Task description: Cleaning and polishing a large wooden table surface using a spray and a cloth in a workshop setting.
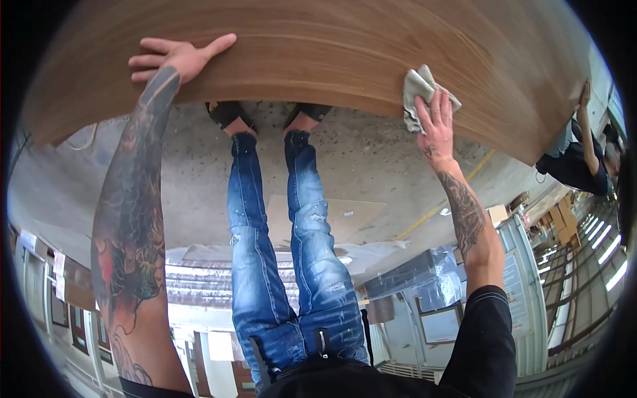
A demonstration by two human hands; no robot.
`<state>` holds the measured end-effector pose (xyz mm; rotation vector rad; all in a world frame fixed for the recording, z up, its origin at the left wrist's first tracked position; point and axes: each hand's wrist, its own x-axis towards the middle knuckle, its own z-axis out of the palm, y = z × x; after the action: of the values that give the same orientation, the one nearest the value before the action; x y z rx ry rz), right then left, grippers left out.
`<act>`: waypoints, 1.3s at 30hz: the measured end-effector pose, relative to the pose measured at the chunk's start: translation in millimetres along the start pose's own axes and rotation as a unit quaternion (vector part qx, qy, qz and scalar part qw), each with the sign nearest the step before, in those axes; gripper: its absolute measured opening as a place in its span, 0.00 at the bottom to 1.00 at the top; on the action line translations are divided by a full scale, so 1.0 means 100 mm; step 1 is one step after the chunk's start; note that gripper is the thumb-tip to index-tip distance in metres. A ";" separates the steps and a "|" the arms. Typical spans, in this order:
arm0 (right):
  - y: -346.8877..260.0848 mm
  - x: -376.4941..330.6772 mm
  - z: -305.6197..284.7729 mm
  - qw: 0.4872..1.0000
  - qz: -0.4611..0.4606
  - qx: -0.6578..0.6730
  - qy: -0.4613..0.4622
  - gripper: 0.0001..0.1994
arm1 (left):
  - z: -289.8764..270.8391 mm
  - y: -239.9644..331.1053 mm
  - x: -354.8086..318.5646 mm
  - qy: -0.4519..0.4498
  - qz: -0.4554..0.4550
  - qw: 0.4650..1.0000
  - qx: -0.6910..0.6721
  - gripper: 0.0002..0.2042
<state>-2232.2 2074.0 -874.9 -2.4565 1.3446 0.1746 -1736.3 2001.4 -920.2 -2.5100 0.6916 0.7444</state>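
The bare left hand (186, 61), its grip released, splays on the broad brown wood-grained panel (312, 56); the bare right hand (438, 129) has its grip on a crumpled pale-grey cloth (418, 86) at the panel's near edge. Flat, even strokes along the grain would likely suit wiping.

Bright, soft light; pale sheen toward the right edge of the wooden panel (318, 60); white strips (602, 234) glare beyond; fisheye distortion bows its near edge.
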 end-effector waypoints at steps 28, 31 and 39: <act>-1.82 1.62 0.09 0.995 -0.044 0.088 0.003 0.34 | -0.36 0.03 0.30 0.001 0.013 0.995 -0.095 0.65; -1.16 0.73 0.06 0.999 0.007 0.022 -0.023 0.35 | -0.30 0.17 0.21 0.009 0.027 0.995 -0.093 0.67; -1.99 2.02 -0.03 0.998 0.005 0.061 0.005 0.38 | -0.25 0.16 0.22 0.003 0.022 0.997 -0.067 0.70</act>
<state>-1955.6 2011.7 -879.9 -2.3521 1.3318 0.0797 -1719.6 1968.7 -918.3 -2.6274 0.7229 0.8236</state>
